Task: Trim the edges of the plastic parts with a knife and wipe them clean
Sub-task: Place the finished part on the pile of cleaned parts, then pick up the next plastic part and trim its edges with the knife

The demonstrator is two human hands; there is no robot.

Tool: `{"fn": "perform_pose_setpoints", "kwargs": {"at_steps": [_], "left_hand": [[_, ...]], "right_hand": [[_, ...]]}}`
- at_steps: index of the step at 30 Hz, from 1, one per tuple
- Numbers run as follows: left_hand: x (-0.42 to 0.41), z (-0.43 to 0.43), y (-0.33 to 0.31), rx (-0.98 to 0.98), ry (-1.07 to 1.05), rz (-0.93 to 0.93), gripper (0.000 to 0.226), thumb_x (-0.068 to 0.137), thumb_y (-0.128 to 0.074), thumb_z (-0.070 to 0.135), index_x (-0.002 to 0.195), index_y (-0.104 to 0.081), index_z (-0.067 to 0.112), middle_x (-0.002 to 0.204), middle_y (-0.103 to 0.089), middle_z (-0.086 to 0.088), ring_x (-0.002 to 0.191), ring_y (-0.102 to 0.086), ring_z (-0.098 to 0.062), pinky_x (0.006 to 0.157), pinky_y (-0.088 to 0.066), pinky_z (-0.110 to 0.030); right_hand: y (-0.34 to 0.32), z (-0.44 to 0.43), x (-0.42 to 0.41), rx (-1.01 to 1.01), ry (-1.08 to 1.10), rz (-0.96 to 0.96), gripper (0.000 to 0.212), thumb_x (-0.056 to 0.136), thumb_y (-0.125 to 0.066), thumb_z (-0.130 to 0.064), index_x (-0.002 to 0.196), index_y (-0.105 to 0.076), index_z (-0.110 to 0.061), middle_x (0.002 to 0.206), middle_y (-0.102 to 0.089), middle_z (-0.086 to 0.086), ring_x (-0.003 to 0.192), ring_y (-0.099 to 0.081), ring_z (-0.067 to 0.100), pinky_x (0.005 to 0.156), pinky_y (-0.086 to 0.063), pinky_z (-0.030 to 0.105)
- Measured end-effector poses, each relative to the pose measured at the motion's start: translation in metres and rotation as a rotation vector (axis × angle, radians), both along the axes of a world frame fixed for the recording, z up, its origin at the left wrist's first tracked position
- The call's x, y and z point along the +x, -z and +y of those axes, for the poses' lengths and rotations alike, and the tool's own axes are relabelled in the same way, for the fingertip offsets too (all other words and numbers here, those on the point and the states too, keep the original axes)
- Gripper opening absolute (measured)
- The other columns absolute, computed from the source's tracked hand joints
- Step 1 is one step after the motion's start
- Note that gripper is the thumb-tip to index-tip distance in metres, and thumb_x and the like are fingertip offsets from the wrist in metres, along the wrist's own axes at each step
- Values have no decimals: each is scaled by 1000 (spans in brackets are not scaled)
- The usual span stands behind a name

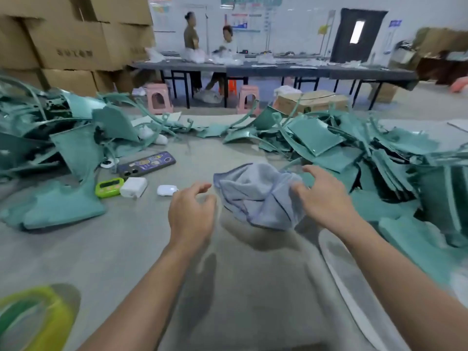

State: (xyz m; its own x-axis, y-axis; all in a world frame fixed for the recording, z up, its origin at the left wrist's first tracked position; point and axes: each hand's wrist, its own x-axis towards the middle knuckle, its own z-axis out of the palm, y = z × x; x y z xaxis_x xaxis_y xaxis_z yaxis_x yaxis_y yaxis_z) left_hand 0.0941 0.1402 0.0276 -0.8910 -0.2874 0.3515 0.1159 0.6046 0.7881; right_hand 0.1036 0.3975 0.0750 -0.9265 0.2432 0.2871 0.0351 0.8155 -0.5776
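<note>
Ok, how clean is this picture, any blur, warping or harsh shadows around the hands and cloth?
Head view: the wide lens bows the far table and stretches the corners; left hand, right hand and grey cloth are slightly motion-smeared; the yellow-green object at bottom left is blurred; a soft shadow lies under the cloth; no strong glare, only faint sheen on the teal plastic parts.

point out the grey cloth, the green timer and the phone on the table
grey cloth [258, 196], head view, on the middle of its crumpled folds
green timer [109, 187], head view, on its display face
phone [147, 164], head view, on the middle of its patterned back
</note>
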Motion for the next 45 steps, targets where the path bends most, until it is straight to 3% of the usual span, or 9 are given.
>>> {"fn": "perform_pose_setpoints", "kwargs": {"at_steps": [5,10,16,19,22,29,33,37,45], "left_hand": [[-34,-23,10,43,-98,33,39,86,-66,16,125,-69,22,120,-69,6,121,-51,-21,105,-37,-33],[-47,-29,17,65,-147,37,40,84,-67,16,123,-69,25,110,-67,14,118,-53,-19,103,-39,-35],[-44,-22,19,-24,-56,68,40,86,-72,18,125,-69,24,116,-69,6,119,-53,-19,101,-39,-33],[-42,-26,18,-31,-65,39,43,87,-70,19,129,-67,24,121,-68,3,122,-51,-19,103,-38,-32],[-42,-27,18,-24,-82,25,42,87,-69,20,129,-67,25,122,-67,2,122,-50,-19,104,-38,-34],[-42,-21,19,-35,-48,11,44,87,-67,20,131,-65,27,122,-67,5,122,-49,-17,102,-39,-33],[-39,-24,17,-22,-74,27,43,87,-68,19,129,-66,27,118,-68,8,120,-50,-16,101,-39,-33],[-36,-24,13,-3,-82,38,43,86,-70,18,128,-67,26,117,-69,9,119,-50,-15,101,-38,-31],[-25,-27,11,9,-3,91,43,86,-68,21,129,-67,24,121,-67,6,121,-50,-13,100,-36,-26]], "right_hand": [[19,-8,-77,135,-26,-168,42,101,-51,-30,133,-56,-3,136,-56,22,122,-52,40,96,-42,43],[29,-26,-78,159,-114,-145,30,100,-51,-26,71,-48,-19,84,-65,14,83,-60,36,64,-34,36],[-6,-63,-78,-390,-315,-192,32,96,-57,-41,101,-78,-17,99,-78,2,98,-71,21,91,-55,37],[-17,-23,-93,225,-84,-130,29,94,-54,-28,119,-70,-24,121,-73,0,107,-67,28,94,-53,39],[-9,21,-97,691,23,-551,53,86,-50,-24,139,-48,-25,129,-63,5,111,-63,30,90,-53,38],[30,40,-97,916,-7,-395,48,99,-41,-17,146,-33,-20,141,-45,8,127,-47,31,85,-45,43],[8,26,-101,993,-34,-308,39,90,-57,-15,127,-44,-15,101,-63,3,87,-66,26,59,-39,35],[-26,8,-115,870,56,10,40,79,-52,8,111,-51,-17,55,-46,-1,45,-41,21,44,-25,30],[8,17,-101,1020,-52,-548,54,93,-51,-22,145,-39,-16,127,-58,6,111,-63,29,79,-55,40]]}}
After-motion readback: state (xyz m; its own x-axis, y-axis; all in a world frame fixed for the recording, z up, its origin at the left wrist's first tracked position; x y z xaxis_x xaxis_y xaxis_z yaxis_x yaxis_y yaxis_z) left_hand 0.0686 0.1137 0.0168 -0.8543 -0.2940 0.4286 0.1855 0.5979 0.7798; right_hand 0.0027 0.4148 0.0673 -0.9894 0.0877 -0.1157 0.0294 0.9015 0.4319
